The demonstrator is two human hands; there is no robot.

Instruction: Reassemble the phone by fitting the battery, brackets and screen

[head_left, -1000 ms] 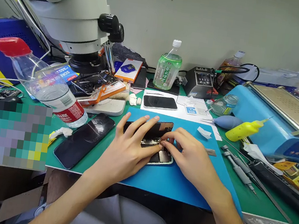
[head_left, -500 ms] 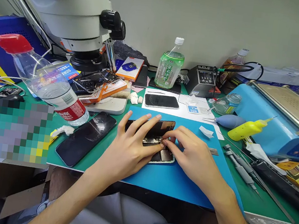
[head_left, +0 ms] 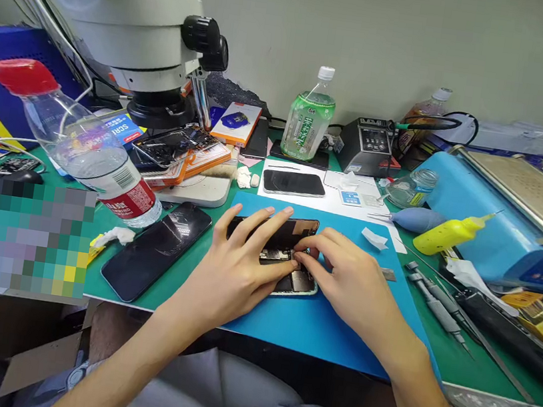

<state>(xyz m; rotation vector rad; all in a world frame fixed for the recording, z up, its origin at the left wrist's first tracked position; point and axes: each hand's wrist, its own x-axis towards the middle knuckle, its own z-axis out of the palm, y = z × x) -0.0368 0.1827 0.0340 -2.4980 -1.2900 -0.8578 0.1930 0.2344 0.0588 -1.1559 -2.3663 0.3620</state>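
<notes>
An opened phone (head_left: 301, 282) lies on the blue mat, its inner parts bare and its screen (head_left: 292, 232) tilted up at the back. My left hand (head_left: 237, 266) spreads its fingers across the raised screen, fingertips at the top edge, and its thumb presses down inside the phone body. Close beside that thumb, my right hand (head_left: 348, 268) has thumb and index finger pinched together over the phone's inner right part. Whatever is between those fingertips is hidden.
A cracked phone (head_left: 156, 251) and a water bottle (head_left: 124, 176) are left of the mat (head_left: 334, 333). A microscope (head_left: 157, 46) overhangs the left. Another phone (head_left: 294, 183) lies behind. To the right are a yellow squeeze bottle (head_left: 449, 232), screwdrivers (head_left: 439, 308) and a blue machine (head_left: 480, 226).
</notes>
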